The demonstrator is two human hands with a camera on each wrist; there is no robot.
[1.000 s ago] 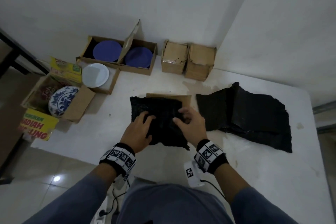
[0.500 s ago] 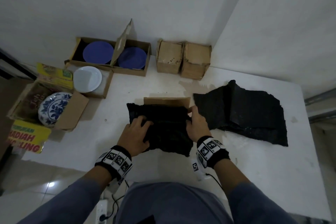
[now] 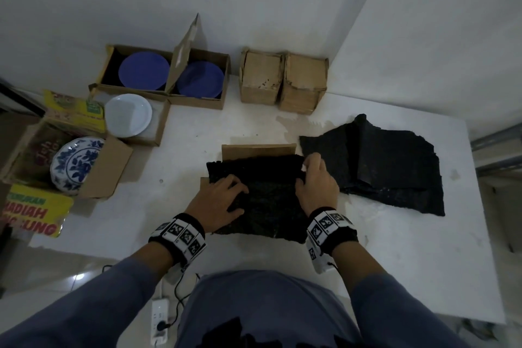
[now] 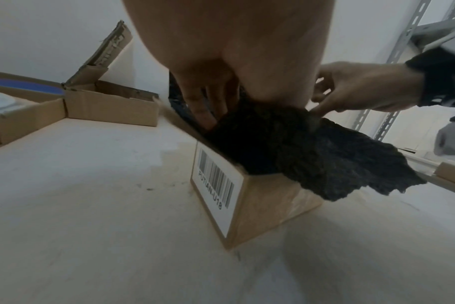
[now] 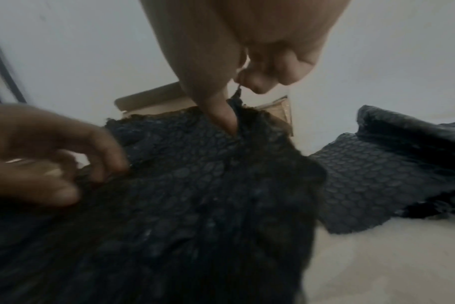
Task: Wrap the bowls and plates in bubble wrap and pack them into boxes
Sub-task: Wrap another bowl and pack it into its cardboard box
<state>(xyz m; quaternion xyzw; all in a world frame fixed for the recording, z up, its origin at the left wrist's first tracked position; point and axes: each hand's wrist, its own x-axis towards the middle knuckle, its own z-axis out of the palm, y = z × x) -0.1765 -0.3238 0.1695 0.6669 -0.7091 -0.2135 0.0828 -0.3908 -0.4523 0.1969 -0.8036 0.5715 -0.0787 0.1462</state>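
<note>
A small cardboard box (image 3: 258, 150) stands mid-table with a sheet of black bubble wrap (image 3: 268, 198) draped over its opening; what is inside is hidden. My left hand (image 3: 226, 195) lies on the wrap's left side. In the left wrist view its fingers (image 4: 208, 102) push the wrap (image 4: 312, 148) down inside the box wall (image 4: 268, 205). My right hand (image 3: 316, 181) pinches the wrap's far right corner between thumb and index finger (image 5: 221, 111). The wrap's near edge hangs over the box front.
A loose pile of black bubble wrap (image 3: 381, 167) lies to the right. Two closed boxes (image 3: 282, 79) stand by the wall. At the left, open boxes hold two blue plates (image 3: 144, 70), a white plate (image 3: 128, 114) and a blue-patterned bowl (image 3: 76, 164).
My right hand has moved from the middle of the wrap out to its far right corner and taken hold of it. My left hand has slid a little to the left edge.
</note>
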